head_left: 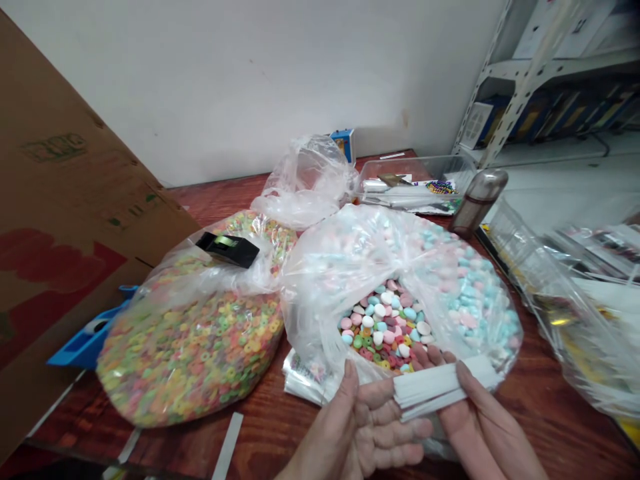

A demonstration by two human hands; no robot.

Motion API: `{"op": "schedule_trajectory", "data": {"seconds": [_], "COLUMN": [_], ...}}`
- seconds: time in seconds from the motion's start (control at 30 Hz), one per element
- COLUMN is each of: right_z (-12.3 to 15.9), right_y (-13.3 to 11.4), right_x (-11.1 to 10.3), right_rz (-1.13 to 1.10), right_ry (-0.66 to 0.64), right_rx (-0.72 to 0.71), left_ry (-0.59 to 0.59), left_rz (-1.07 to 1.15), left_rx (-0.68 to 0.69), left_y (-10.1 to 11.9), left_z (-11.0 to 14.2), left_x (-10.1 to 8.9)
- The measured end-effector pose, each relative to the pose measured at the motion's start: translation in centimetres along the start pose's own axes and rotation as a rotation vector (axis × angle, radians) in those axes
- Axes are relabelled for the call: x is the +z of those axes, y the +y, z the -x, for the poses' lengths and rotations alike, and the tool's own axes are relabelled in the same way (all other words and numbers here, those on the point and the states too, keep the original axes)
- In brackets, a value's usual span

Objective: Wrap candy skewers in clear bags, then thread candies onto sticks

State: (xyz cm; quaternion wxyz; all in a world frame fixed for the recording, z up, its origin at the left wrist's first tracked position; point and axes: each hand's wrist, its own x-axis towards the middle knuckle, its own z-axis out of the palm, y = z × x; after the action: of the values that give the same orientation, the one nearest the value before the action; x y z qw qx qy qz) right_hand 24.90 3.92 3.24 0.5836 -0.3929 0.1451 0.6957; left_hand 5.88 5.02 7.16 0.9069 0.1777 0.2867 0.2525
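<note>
Several white strips (443, 387) pinched between left hand (363, 427) and right hand (475, 420) fingers; carton (75, 200) print illegible.

The candy bag (450, 267) was glossy clear plastic; the strips (440, 388) matt white paper; the tabletop (560, 393) varnished wood.

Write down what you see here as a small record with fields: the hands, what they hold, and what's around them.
Right hand: pinching a stack of white strips
Left hand: fingers at the stack's left end, grip unclear
Just beyond the hands: open clear bag of pastel round sweets
Beside that: clear bag of multicoloured rings
Behind: clear plastic tub, metal flask
Surface: reddish wooden table
Far left: cardboard box
</note>
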Motion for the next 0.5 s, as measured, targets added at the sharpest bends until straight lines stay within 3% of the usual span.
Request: {"op": "schedule_trajectory", "data": {"seconds": [0.37,0.5], "right_z": [-0.26,-0.18], "right_y": [-0.16,-0.27], "right_x": [-0.13,-0.28], "right_rz": [-0.127,-0.154], "right_ry": [0.029,0.060], "right_rx": [0.100,0.094], "left_ry": [0.035,-0.014], "left_rz": [-0.066,-0.099], "left_rx": [0.014,0.004], "left_y": [-0.42,-0.32], "left_z": [0.21,0.24], "left_x": [0.04,0.37]}}
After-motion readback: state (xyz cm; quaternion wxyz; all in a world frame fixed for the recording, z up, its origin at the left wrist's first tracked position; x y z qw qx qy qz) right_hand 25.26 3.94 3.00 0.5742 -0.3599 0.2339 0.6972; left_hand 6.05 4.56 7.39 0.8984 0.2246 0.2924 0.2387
